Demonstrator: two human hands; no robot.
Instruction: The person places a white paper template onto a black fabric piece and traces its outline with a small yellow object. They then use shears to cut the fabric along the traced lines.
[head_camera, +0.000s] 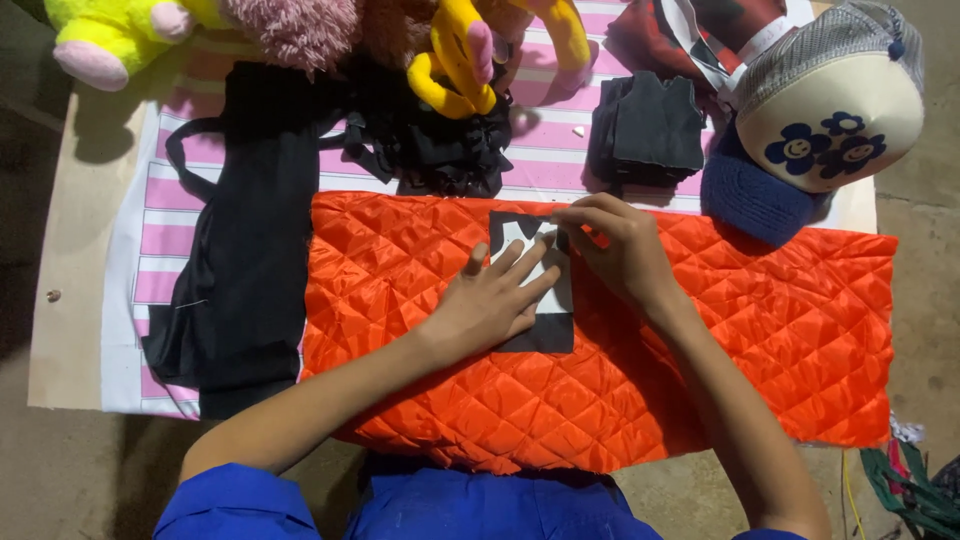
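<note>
Overhead view of two bare hands at work on an orange quilted fabric panel (700, 330), which serves as the reference. A black-and-white patch (545, 300) lies flat on the panel's upper middle. The left hand (490, 300) rests palm down on the patch, fingers extended and slightly spread. The right hand (620, 250) sits at the patch's upper right corner, fingertips (570, 217) drawn together on its edge; whether they pinch it cannot be told. Left of the panel lies a black garment (245, 250). Beyond the panel's far edge: folded black cloth (650, 130), a flowered cap (830, 110), and plush toys (300, 30) on a pink-striped cloth (165, 190).
</note>
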